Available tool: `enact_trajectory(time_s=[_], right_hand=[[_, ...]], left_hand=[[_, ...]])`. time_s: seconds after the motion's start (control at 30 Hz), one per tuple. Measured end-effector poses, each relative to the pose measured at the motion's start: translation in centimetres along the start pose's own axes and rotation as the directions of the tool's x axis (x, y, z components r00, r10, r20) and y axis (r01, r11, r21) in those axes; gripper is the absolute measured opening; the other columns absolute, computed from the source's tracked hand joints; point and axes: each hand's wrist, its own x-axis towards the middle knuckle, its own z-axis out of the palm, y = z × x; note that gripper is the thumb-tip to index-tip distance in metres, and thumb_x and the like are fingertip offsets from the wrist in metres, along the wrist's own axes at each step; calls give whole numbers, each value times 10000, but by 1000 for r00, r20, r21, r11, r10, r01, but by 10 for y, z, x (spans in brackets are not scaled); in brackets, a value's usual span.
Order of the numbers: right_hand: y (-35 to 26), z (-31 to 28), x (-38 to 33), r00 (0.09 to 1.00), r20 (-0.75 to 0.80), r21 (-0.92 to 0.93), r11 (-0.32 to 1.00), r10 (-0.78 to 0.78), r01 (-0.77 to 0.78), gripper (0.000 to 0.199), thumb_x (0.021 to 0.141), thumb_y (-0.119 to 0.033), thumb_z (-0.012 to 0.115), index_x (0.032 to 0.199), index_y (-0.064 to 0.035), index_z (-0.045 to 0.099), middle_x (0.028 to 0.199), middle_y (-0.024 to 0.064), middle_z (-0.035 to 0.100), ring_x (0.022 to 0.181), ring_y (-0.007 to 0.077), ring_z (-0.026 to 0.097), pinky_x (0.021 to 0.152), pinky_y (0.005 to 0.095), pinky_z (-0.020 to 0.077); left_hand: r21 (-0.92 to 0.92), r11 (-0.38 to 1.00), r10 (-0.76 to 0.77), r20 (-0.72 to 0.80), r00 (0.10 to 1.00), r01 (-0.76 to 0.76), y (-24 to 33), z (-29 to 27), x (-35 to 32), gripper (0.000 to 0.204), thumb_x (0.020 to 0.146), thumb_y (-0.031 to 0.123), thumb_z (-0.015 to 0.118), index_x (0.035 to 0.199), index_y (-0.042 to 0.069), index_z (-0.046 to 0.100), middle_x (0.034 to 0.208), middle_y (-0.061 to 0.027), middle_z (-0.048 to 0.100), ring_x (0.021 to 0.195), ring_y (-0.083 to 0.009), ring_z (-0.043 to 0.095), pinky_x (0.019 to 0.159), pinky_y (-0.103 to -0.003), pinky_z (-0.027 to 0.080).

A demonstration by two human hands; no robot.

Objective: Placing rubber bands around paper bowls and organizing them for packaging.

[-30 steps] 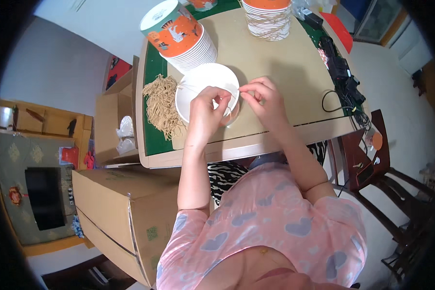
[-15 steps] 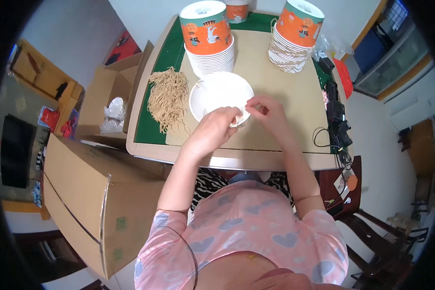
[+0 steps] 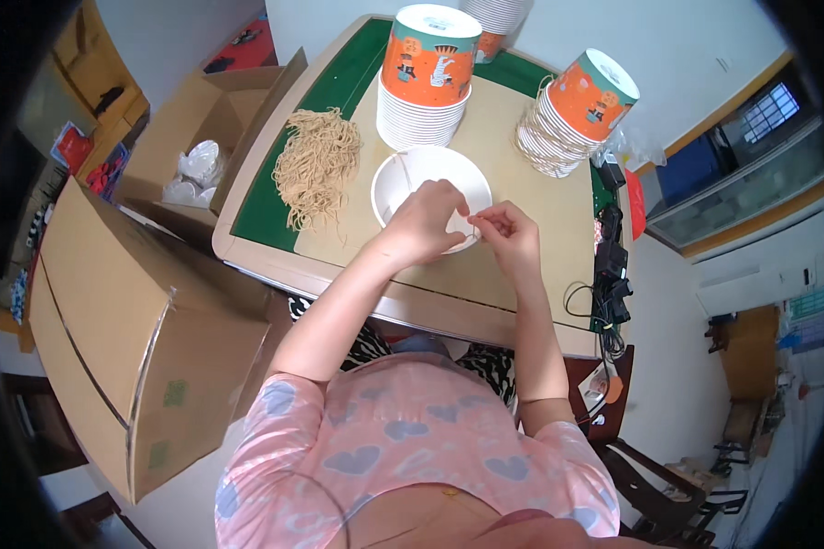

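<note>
Ok, mid-step: both hands at the white paper bowl (image 3: 421,178) on the table (image 3: 522,274), near its front edge, working a thin string at the rim. L hand (image 3: 421,224) fingers curled onto the rim; R hand (image 3: 513,236) thumb+index pinched on the string. Next move, imo: keep it taut, needs fine pinch control. String bundle (image 3: 316,169) lies left of the bowl.

Pale grey-white walls (image 3: 668,37) and light floor (image 3: 677,366), evenly daylit. Square beige-topped table with green border (image 3: 330,87), centre. Large closed brown cardboard box (image 3: 128,339), left; open cardboard box (image 3: 201,119) beyond it. Dark wooden chair (image 3: 668,476), lower right. Barred window with orange-brown frame (image 3: 760,119), upper right.
</note>
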Motion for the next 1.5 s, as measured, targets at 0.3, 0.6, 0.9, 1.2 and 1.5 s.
enact_trajectory(time_s=[0.3,0.6,0.9,1.2,1.5], right_hand=[[2,-8,-2,1000,16,-68,998,19,-18,11,851,-4,649,862,-4,652,658,-48,560,574,-5,454,500,149,327],[-2,-11,-2,997,76,-34,999,-8,11,58,882,-13,619,928,8,647,753,-17,627,631,17,511,574,169,406],[-9,-5,0,999,34,49,998,25,-27,51,897,-28,609,933,0,632,767,-23,632,600,-14,466,526,149,350],[9,-15,-6,999,46,88,996,-20,16,92,886,-19,610,963,21,641,801,-21,591,570,-10,410,515,157,344],[10,-8,-16,987,-65,-52,989,-145,142,66,856,32,606,915,23,636,1037,50,578,647,2,462,576,154,393]], left_hand=[[-218,947,-204,160,966,236,3,10,13,201,777,174,640,858,-8,618,895,-142,642,847,-272,620,747,-359,501],[-412,884,-189,120,975,222,10,-3,8,117,811,142,606,835,35,564,680,-82,612,610,-137,580,573,-295,463],[145,964,212,86,974,-223,-2,5,4,131,816,106,561,867,142,677,918,-94,577,849,-274,630,739,-402,494],[190,959,206,33,978,-209,8,19,6,119,845,119,547,878,37,627,949,-147,574,886,-318,614,743,-411,492],[384,846,282,269,921,-371,8,10,10,101,844,109,572,916,59,621,934,-104,596,810,-292,623,672,-390,499]])
